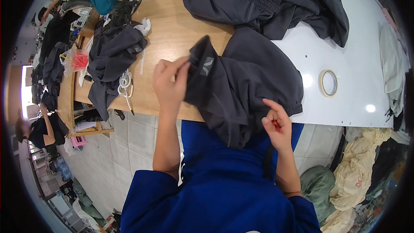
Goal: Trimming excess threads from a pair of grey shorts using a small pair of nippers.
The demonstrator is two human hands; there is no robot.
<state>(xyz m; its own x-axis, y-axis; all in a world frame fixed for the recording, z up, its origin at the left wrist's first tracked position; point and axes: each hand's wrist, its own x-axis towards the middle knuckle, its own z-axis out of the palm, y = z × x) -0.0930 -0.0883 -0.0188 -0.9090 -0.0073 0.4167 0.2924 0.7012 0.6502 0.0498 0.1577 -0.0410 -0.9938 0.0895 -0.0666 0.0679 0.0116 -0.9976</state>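
Observation:
A dark grey garment (241, 82), with a gathered elastic edge at its right end, lies over the table's front edge and hangs onto my lap. My left hand (169, 82) pinches its upper left corner, lifting it off the wood beside a black patch (207, 66) with a pale mark. My right hand (278, 125) is just off the cloth's lower right, index finger stretched out, the other fingers curled round a small red object (276, 125). Most of that object is hidden in the palm, so its kind is unclear.
More dark grey garments (258, 4) are heaped at the table's far side. A tape roll (328, 83) lies on the white top at right. At left are a dark cloth (114, 51) and a white cord (125, 84). Another person (43, 127) is at far left; cream sacks (358, 164) stand right.

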